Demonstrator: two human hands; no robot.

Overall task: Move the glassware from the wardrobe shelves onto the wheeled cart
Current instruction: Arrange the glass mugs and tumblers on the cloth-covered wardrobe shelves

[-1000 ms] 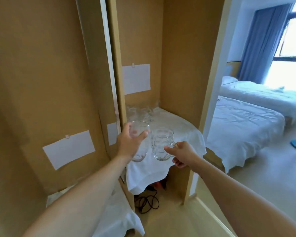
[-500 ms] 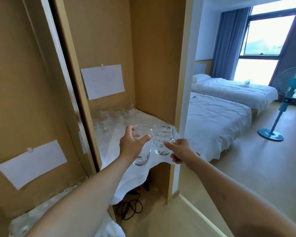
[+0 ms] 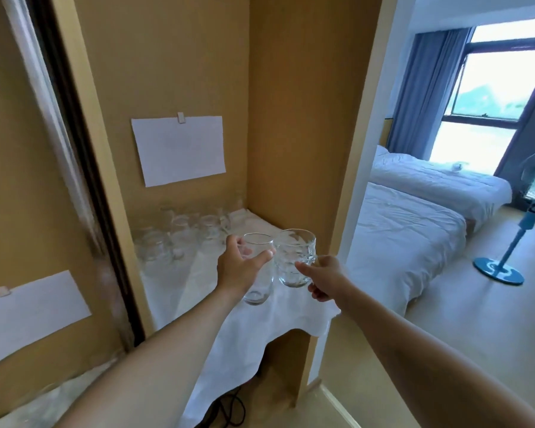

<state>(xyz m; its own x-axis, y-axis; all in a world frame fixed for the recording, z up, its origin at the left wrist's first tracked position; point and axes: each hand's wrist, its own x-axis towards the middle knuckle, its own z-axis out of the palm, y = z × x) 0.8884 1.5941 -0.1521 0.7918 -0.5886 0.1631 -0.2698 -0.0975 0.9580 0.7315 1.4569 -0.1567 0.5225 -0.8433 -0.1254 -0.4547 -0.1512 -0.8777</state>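
Note:
My left hand (image 3: 237, 267) grips a tall clear tumbler (image 3: 260, 284) by its side, held in the air over the front of the wardrobe shelf (image 3: 198, 291), which is covered with a white cloth. Beside it my right hand (image 3: 323, 278) holds a dimpled glass mug (image 3: 292, 257) by its handle, the two glasses nearly touching. Several more clear glasses (image 3: 183, 234) stand at the back left of the same shelf. The wheeled cart is out of view.
White paper sheets (image 3: 179, 149) are clipped to the wardrobe's back panels. A lower cloth-covered shelf (image 3: 37, 403) lies at the bottom left. Black cables (image 3: 229, 409) lie on the floor under the shelf. To the right are two white beds (image 3: 414, 230) and a blue standing fan (image 3: 507, 257).
The view has swung to the right, showing more of the bedroom and the fan. Both hands keep their glasses, held side by side and slightly further out from the shelf.

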